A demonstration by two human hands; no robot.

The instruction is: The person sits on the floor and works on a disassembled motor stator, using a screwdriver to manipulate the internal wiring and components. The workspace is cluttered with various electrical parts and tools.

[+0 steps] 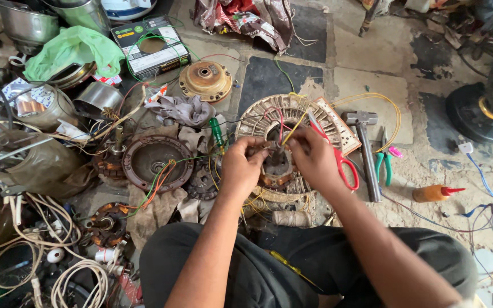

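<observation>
On gritty stone floor: both hands at round wound stator (281,142), centre of frame.
L hand (242,166) & R hand (313,157) pinch thin wires at its hub; red-handled scissors (338,157) lie w/ R hand; steel hammer (365,148) beside.

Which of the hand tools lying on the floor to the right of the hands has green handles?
The pliers, lying just right of the grey hammer. The hammer is all grey, and the scissors in the right hand have red handles.
</observation>
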